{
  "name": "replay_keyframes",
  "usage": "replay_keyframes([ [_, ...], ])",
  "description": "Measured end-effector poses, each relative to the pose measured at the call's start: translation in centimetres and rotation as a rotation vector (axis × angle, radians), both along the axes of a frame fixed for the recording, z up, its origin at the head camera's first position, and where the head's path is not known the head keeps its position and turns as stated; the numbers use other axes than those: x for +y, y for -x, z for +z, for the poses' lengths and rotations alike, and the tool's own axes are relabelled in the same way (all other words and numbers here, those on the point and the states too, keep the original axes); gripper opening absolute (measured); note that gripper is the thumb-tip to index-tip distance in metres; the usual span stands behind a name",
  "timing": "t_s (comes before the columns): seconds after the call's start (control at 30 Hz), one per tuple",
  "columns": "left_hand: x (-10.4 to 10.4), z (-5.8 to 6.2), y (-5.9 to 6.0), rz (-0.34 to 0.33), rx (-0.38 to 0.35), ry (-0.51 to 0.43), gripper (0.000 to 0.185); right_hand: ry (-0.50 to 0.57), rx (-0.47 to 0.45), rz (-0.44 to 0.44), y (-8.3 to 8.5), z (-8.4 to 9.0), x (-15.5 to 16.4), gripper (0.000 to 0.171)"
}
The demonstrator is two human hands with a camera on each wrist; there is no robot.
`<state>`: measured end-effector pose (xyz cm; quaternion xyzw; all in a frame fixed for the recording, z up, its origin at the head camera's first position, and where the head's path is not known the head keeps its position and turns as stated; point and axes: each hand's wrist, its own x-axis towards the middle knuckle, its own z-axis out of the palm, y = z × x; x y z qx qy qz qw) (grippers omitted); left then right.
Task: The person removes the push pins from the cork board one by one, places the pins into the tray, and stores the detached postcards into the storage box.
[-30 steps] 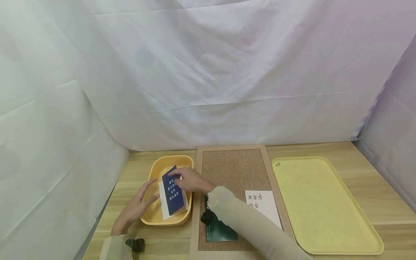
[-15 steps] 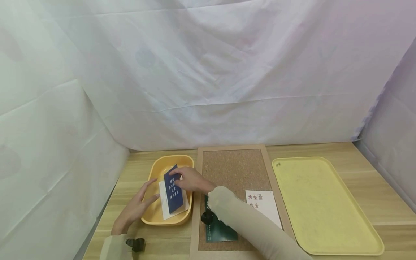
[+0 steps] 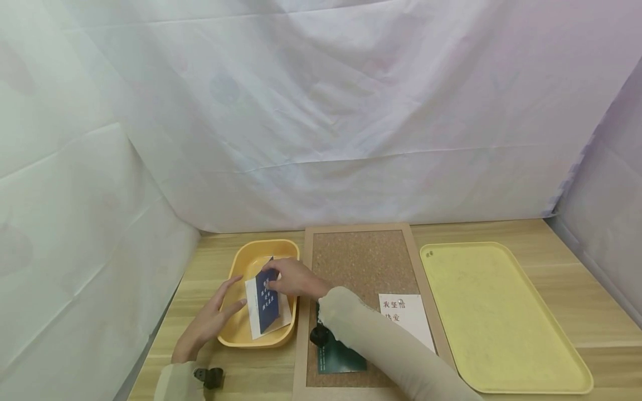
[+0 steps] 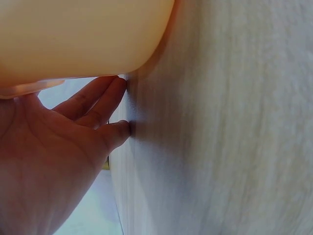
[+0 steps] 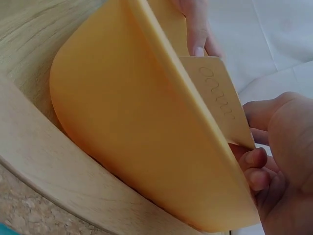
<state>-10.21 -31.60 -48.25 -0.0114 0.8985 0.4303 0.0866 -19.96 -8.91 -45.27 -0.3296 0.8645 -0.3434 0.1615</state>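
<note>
An orange tray [image 3: 241,262] sits left of the cork board [image 3: 361,262]. In it a blue card with white characters [image 3: 267,303] stands tilted up on one long edge above a white card [image 3: 252,323]. My right hand [image 3: 273,280] reaches across and pinches the blue card's upper end. In the right wrist view that hand [image 5: 254,147] has thumb and curled fingers on the card's corner [image 5: 220,93], behind the tray's rim [image 5: 161,58]. My left hand [image 3: 225,301] lies with straight fingers against the tray's left side; the left wrist view shows this hand [image 4: 122,105] under the tray's wall [image 4: 73,39].
On the cork board lie a white card with red characters [image 3: 406,317], a dark green card [image 3: 341,356] and a black pin [image 3: 319,336]. A large pale yellow tray [image 3: 496,312] lies to the right. White cloth walls close in behind and at the left.
The blue card has tipped up from lying nearly flat to standing steeply on its edge under my right hand's pinch. My left hand has stayed by the tray.
</note>
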Motion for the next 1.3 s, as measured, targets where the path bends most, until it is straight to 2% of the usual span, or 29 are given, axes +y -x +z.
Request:
replay_keyframes([
  [0.37, 0.2, 0.2, -0.1, -0.002, 0.0, 0.027, 0.064, -0.013, -0.036, -0.05, 0.0, 0.1, 0.1, 0.033],
  [0.6, 0.2, -0.1, -0.1, 0.009, -0.005, 0.017, 0.064, -0.031, -0.057, -0.063, 0.1, 0.5, 0.4, 0.032],
  [1.07, 0.1, 0.2, -0.1, -0.002, -0.015, 0.014, 0.064, -0.043, -0.029, -0.021, 0.0, 0.9, 0.5, 0.031],
  [1.3, 0.1, 0.3, -0.2, -0.005, -0.02, 0.002, 0.065, -0.061, -0.028, 0.004, -0.3, 1.6, 0.6, 0.028],
])
